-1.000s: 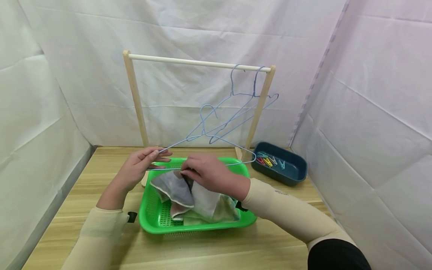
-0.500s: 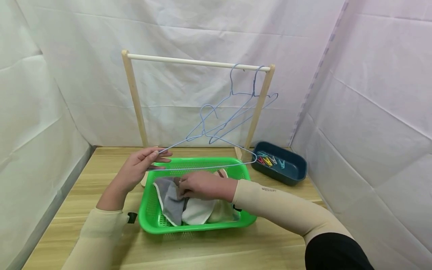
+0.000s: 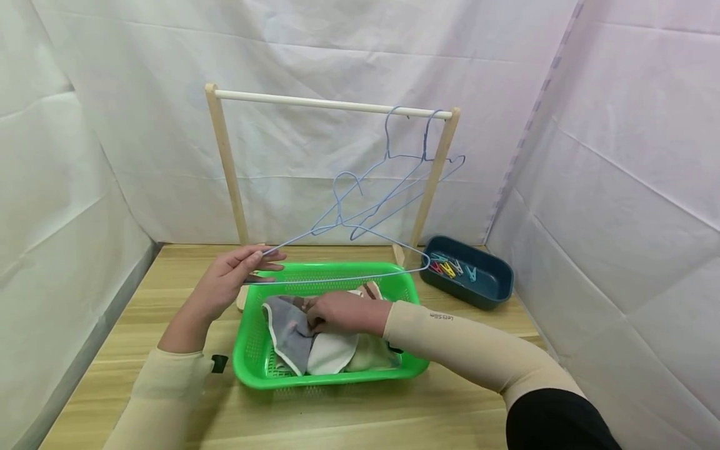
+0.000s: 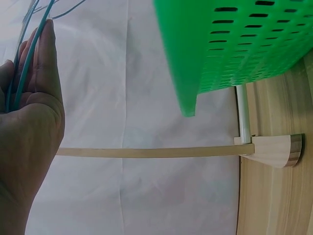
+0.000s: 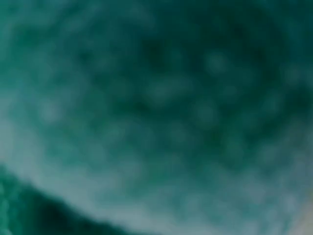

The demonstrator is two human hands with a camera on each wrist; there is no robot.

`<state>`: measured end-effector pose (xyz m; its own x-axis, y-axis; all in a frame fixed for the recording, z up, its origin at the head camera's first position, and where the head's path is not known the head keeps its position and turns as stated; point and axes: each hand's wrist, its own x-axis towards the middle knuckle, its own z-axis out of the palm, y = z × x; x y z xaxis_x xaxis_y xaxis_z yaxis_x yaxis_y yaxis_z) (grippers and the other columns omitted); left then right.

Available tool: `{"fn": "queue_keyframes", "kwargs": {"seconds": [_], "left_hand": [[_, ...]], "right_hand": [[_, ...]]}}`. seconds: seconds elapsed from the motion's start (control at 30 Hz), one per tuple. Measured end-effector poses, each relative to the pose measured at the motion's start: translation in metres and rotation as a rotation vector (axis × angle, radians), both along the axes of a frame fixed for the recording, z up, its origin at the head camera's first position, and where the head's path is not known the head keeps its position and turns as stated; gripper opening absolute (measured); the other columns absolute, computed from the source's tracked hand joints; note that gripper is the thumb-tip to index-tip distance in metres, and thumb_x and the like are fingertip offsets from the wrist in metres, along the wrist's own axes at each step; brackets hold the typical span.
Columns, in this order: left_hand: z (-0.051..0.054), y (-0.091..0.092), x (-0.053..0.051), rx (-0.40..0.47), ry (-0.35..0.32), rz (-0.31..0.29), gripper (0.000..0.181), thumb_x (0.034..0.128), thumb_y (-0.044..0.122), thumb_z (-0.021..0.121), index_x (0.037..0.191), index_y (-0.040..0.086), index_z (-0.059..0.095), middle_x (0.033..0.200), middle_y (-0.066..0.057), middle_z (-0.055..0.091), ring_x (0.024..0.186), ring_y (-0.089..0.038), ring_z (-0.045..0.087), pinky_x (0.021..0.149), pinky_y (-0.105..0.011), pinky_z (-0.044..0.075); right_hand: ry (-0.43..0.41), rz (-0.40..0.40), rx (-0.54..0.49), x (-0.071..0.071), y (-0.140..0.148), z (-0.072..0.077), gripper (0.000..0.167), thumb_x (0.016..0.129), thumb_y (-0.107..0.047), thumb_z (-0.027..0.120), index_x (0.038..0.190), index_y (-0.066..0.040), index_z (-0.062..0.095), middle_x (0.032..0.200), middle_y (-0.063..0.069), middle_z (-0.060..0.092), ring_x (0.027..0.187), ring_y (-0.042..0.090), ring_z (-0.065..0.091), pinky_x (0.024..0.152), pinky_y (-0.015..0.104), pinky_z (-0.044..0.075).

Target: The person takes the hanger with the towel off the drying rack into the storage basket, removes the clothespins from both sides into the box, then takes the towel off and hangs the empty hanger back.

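Observation:
My left hand (image 3: 225, 275) holds a blue wire hanger (image 3: 337, 280) by its left end, tilted above the basket with the hook up. In the left wrist view the hanger's wires (image 4: 30, 56) run between thumb and fingers of the left hand (image 4: 34, 127). Inside the green basket (image 3: 244, 356), my right hand (image 3: 343, 311) pinches a grey towel (image 3: 289, 334) with a pale edge; its fingertips are partly hidden. White cloth (image 3: 332, 355) and pale green cloth (image 3: 371, 355) lie beside it. Blurred teal cloth (image 5: 156, 98) fills the right wrist view.
A wooden rack with a white rail (image 3: 326, 105) stands behind the basket. Two more blue hangers (image 3: 388, 134) hang at its right end. At the right sits a dark blue bin (image 3: 489, 281) with several coloured clothespins (image 3: 447, 269). Draped white cloth (image 3: 630, 187) walls the table.
My right hand has moved down from the hanger's lower bar into the basket, lowering the grey towel with it, then slightly right. The left hand and hanger stay nearly still.

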<state>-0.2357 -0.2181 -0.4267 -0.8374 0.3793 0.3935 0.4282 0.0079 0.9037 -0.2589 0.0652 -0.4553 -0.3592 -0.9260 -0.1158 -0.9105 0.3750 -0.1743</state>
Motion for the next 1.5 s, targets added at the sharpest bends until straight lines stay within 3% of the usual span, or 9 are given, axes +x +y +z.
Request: {"fn": "queue_keyframes", "kwargs": {"seconds": [0.33,0.5,0.7,0.87,1.07,1.33,1.5], "left_hand": [[0.012,-0.010,0.004,-0.022,0.060,0.054,0.037,0.1219,0.011,0.042,0.144,-0.010,0.063,0.141,-0.005,0.076,0.120,-0.018,0.077,0.094,-0.033,0.066],[0.023,-0.026,0.008,0.045,0.107,0.045,0.035,0.1204,0.005,0.042,0.142,-0.014,0.062,0.140,-0.006,0.076,0.120,-0.018,0.077,0.095,-0.033,0.065],[0.039,-0.048,0.009,0.144,0.147,0.029,0.034,0.1187,-0.002,0.040,0.142,-0.016,0.061,0.138,-0.010,0.077,0.119,-0.019,0.078,0.094,-0.030,0.065],[0.053,-0.063,0.012,0.184,0.176,0.076,0.035,0.1184,-0.002,0.040,0.142,-0.019,0.059,0.135,-0.010,0.078,0.117,-0.020,0.079,0.094,-0.029,0.065],[0.066,-0.076,0.012,0.307,0.214,0.061,0.034,0.1173,-0.006,0.038,0.140,-0.026,0.054,0.135,-0.019,0.077,0.113,-0.027,0.081,0.095,-0.032,0.065],[0.083,-0.086,0.010,0.418,0.167,0.099,0.034,0.1169,-0.003,0.045,0.140,-0.027,0.053,0.133,-0.023,0.076,0.116,-0.030,0.079,0.095,-0.037,0.065],[0.090,-0.088,0.006,0.375,0.166,0.200,0.039,0.1168,0.005,0.052,0.140,-0.025,0.055,0.132,-0.020,0.077,0.114,-0.025,0.080,0.092,-0.035,0.065]], "right_hand": [[-0.089,-0.045,-0.057,0.006,0.007,0.014,0.011,0.109,-0.019,0.075,0.119,-0.016,0.079,0.115,-0.005,0.076,0.106,0.004,0.067,0.095,0.017,0.053],[-0.126,-0.090,-0.089,0.014,0.014,0.024,0.017,0.110,-0.020,0.074,0.126,-0.017,0.076,0.124,-0.003,0.072,0.115,0.007,0.066,0.101,0.021,0.053],[-0.066,-0.156,-0.076,0.019,0.024,0.028,0.029,0.110,-0.028,0.074,0.137,-0.016,0.072,0.128,-0.003,0.069,0.112,0.007,0.064,0.097,0.024,0.055],[-0.061,-0.172,-0.085,0.020,0.032,0.027,0.028,0.111,-0.027,0.072,0.135,-0.014,0.072,0.126,0.000,0.069,0.110,0.010,0.065,0.096,0.026,0.056],[-0.096,-0.202,-0.143,0.021,0.042,0.029,0.027,0.111,-0.028,0.071,0.134,-0.014,0.073,0.129,0.001,0.070,0.116,0.013,0.068,0.097,0.029,0.057],[-0.132,-0.213,-0.211,0.024,0.056,0.034,0.029,0.113,-0.029,0.069,0.134,-0.010,0.073,0.128,0.004,0.071,0.118,0.021,0.069,0.099,0.032,0.058],[-0.156,-0.263,-0.246,0.026,0.067,0.040,0.028,0.113,-0.029,0.069,0.134,-0.010,0.074,0.127,0.004,0.071,0.114,0.022,0.070,0.096,0.035,0.059]]}}
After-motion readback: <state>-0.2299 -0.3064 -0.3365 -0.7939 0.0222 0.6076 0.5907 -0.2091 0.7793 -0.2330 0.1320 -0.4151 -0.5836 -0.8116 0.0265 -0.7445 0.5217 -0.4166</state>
